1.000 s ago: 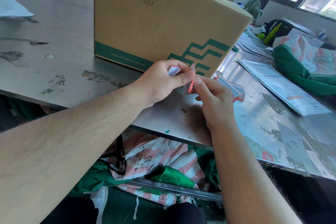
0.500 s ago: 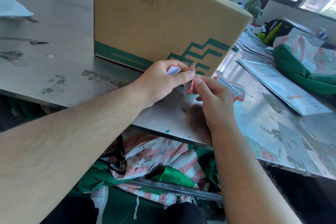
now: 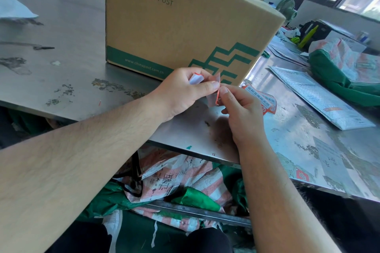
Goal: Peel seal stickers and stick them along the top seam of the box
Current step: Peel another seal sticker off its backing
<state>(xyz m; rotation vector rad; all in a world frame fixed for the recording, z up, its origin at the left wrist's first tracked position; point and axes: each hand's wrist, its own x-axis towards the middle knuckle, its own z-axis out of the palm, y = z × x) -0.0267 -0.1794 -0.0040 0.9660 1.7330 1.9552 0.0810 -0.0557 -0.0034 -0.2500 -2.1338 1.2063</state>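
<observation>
A brown China Post cardboard box [image 3: 185, 26] stands on the steel table [image 3: 61, 72]; its top is out of view. Just in front of its lower right corner, my left hand [image 3: 185, 92] pinches a curled sticker backing sheet [image 3: 196, 79] between thumb and fingers. My right hand [image 3: 240, 113] pinches the red edge of a seal sticker [image 3: 217, 96] that hangs between the two hands, touching my left thumb tip. More red and white seal stickers [image 3: 267, 102] lie on the table behind my right hand.
Grey mailers [image 3: 320, 96] and a green and striped woven sack [image 3: 345, 72] lie on the table to the right. Another mailer [image 3: 14, 10] is at far left. Woven sacks [image 3: 181, 181] are piled under the table's front edge. A small fan [image 3: 286, 9] stands behind the box.
Both hands stay in nearly the same place; the sticker between them has shifted only slightly.
</observation>
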